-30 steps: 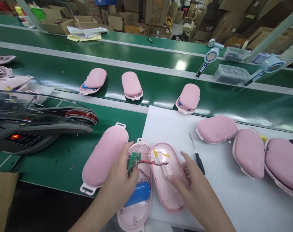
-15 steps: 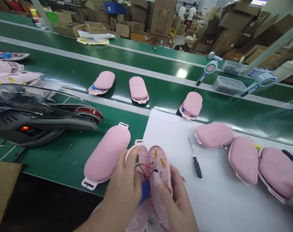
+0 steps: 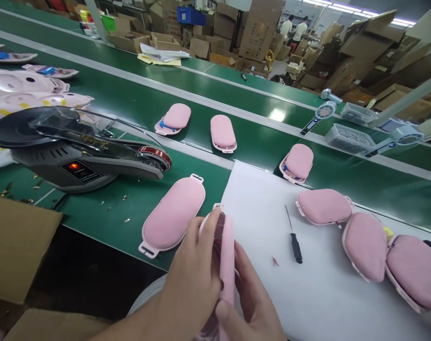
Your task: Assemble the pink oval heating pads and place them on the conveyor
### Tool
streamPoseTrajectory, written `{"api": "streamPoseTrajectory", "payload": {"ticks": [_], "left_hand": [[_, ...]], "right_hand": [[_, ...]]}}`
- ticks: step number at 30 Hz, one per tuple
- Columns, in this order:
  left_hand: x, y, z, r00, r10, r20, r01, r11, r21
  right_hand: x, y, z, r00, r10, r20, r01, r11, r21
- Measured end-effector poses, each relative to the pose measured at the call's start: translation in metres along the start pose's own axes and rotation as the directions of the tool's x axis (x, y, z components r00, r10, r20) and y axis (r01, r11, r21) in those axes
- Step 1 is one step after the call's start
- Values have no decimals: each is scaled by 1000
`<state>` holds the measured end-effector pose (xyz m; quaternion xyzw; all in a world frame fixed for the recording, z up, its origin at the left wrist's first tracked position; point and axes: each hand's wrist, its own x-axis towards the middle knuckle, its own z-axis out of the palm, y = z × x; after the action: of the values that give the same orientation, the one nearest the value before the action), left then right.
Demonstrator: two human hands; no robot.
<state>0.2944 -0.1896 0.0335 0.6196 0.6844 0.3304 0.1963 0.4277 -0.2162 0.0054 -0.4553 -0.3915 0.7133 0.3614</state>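
Between both hands I hold a pink oval case [image 3: 228, 255], its two halves nearly folded together, with a dark gap and a bit of red wire showing inside. My left hand [image 3: 192, 274] grips the left half, fingers along its upper edge. The right hand [image 3: 253, 293] wraps round the other half, thumb on its near face. Another closed pink case [image 3: 175, 214] with slotted end tabs lies just left of my hands. To the right, a black-handled screwdriver [image 3: 295, 246] rests on the white sheet [image 3: 261, 203], beside a small reddish scrap [image 3: 275, 261].
A grey tape dispenser [image 3: 94, 161] with a lit red display stands at left. Several pink cases [image 3: 322, 207] lie at right, others [image 3: 222, 132] on the green belt. Handheld fans [image 3: 325, 110] and a clear tub of small parts [image 3: 348, 138] sit beyond. A cardboard box [image 3: 20, 241] stands lower left.
The case in my hands was spread open, showing red wires, yellow tape and a blue part; its halves are now folded nearly together. The view has shifted left.
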Motion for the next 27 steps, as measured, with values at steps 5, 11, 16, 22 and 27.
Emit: {"api": "streamPoseTrajectory", "payload": {"ticks": [5, 11, 16, 22, 27], "left_hand": [[2, -4, -11, 997, -7, 82, 17, 992, -124], [9, -8, -25, 960, -2, 280, -10, 999, 42], [7, -6, -21, 973, 17, 230, -43, 993, 108], [8, -14, -16, 993, -46, 108, 72, 966, -250], [15, -32, -15, 900, -43, 434, 386, 541, -747]], "right_hand": [[6, -8, -4, 991, -110, 76, 102, 990, 100], [7, -1, -7, 995, -84, 53, 77, 989, 126], [5, 4, -6, 1000, -22, 3, 21, 994, 104], [3, 8, -3, 999, 9, -32, -4, 989, 146], [4, 8, -4, 999, 18, -41, -11, 985, 174]]}}
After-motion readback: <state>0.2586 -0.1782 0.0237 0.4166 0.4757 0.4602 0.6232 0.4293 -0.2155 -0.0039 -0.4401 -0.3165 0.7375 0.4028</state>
